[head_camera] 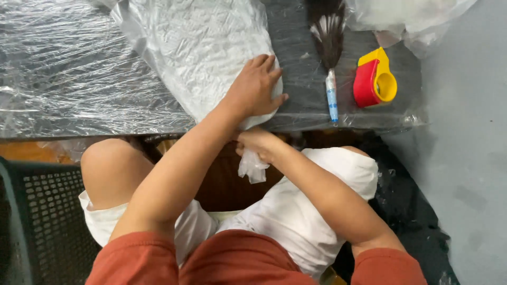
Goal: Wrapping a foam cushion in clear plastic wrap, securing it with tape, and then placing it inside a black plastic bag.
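The left hand (pixel 256 87) lies flat, fingers spread, on the white bag (pixel 203 58) at the near edge of the table (pixel 68 74). The right hand (pixel 257 145), just below that edge, appears to pinch the bag's loose tail. Firm downward pressure and an even pull would keep the plastic smooth.

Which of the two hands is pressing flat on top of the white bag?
The left hand, spread flat on the white bag on the table; the right hand instead pinches the bag's end below the table edge.
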